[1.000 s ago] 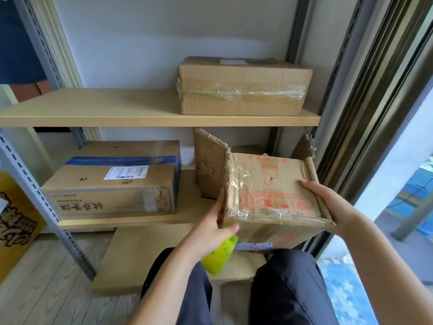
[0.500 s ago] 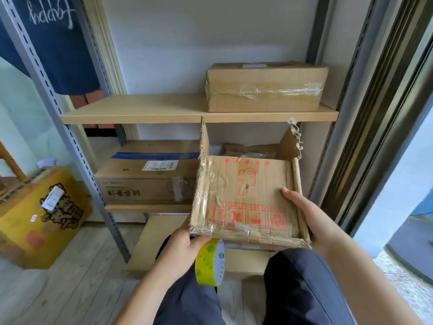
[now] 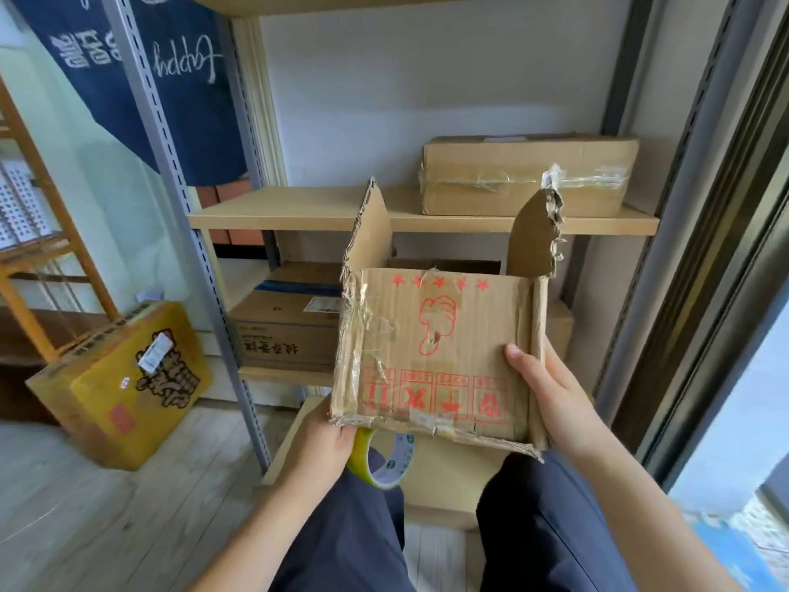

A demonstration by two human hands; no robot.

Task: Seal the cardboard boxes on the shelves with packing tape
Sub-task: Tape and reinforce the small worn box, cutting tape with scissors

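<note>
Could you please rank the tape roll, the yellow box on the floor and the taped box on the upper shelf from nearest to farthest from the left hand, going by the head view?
From the left hand:
1. Tape roll, held in that hand, below the open box.
2. Yellow box, on the floor, to the left.
3. Taped box, on the upper shelf, up and to the right.

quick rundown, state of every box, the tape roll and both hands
held box: flaps up, open, unsealed, gripped by both hands
upper shelf box: closed, clear tape around it
lower shelf box: closed, blue tape on top
yellow box: on the floor, tilted
tape roll: in the left hand, under the held box
left hand: holding roll and box corner
right hand: gripping the box's right side
</note>
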